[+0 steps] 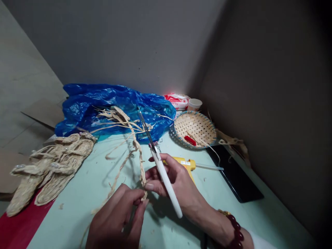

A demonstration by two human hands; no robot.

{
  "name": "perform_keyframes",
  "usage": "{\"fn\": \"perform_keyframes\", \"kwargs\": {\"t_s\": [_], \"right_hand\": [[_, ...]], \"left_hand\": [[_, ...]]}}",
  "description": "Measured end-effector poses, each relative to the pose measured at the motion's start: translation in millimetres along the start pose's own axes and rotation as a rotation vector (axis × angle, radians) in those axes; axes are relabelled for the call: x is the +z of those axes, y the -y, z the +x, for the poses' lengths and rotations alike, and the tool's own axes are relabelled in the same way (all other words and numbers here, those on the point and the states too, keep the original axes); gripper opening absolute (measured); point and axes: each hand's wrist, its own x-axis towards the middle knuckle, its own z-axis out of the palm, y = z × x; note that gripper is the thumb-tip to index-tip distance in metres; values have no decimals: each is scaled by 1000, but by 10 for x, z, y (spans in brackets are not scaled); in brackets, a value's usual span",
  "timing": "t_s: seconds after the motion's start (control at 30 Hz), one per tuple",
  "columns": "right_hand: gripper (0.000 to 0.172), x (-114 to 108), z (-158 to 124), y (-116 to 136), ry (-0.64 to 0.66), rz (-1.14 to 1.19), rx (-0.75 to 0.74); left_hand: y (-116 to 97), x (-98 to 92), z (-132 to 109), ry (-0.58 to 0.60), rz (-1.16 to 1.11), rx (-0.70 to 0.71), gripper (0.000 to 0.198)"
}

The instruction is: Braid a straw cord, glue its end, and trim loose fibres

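A twisted braid of pale straw-like fibre (140,157) runs down from a loose bundle of strands (118,116) toward me. My left hand (120,211) pinches the braid's lower end between thumb and fingers. Just above that point, the thumb and fingertips of my right hand (173,180) also touch the braid. Resting in the same right hand is a pair of white-handled scissors (166,183), dark blades pointing up and away, alongside the braid. Another loose strand (118,178) trails down to the left. The yellow glue gun (190,164) lies partly hidden behind my right hand.
Several woven straw slippers (55,169) lie at the left, partly over a red surface (28,221). A crumpled blue plastic bag (85,100) sits against the wall. At the right are a woven basket (194,121), a paper cup (194,104) and a black flat object (240,183).
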Motion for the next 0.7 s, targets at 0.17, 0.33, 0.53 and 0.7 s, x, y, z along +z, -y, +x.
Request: {"fn": "perform_keyframes", "kwargs": {"t_s": [0.17,0.33,0.53,0.7], "right_hand": [[59,15,1,78,-30,150,33],[50,-23,-12,106,-51,214,-32],[49,-32,-2,114,-69,220,-55],[49,-79,9,129,-58,-18,-94]], "left_hand": [[-65,13,19,58,-112,-151,10],[-36,-68,145,294,-442,-561,14],[-19,-113,192,345,-736,-882,33],[-85,-116,182,258,-730,-851,29]]}}
